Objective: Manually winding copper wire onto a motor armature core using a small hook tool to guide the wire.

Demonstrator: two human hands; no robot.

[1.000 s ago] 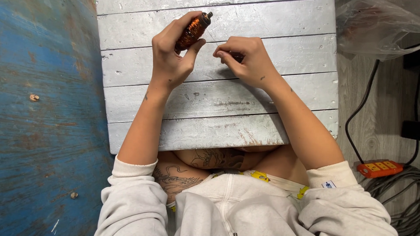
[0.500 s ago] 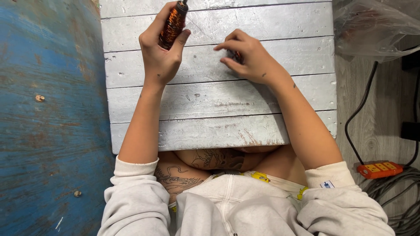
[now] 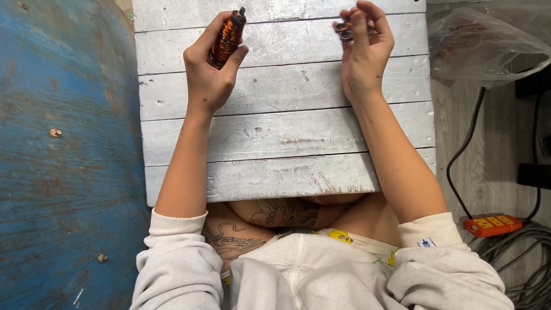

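Left hand (image 3: 208,80) closed round a coil (image 3: 226,38) of copper-coloured wire, thumb on one side, fingers wrapped behind. Coil tilted, its dark tip pointing up and to the right, held just above the bench (image 3: 287,132). Right hand (image 3: 365,54) raised off the boards, fingertips pinched on a small dark part (image 3: 343,30); too small to tell what kind. Both hands near the far edge of the bench, well apart from each other, coil to the left, small part to the right.

Bench of grey-white painted planks, worn and scratched, with bare patches near the near edge. Blue painted surface (image 3: 63,172) along the left side, scuffed, with a few studs. Clear plastic bag (image 3: 482,49) just beside the bench at the upper right. Black cable (image 3: 464,149) running down the floor on the right to an orange power strip (image 3: 492,225), with a bundle of grey cable (image 3: 525,258) near it. Pale sleeves (image 3: 178,252) pushed up the forearms, tattooed legs under the near edge of the bench.
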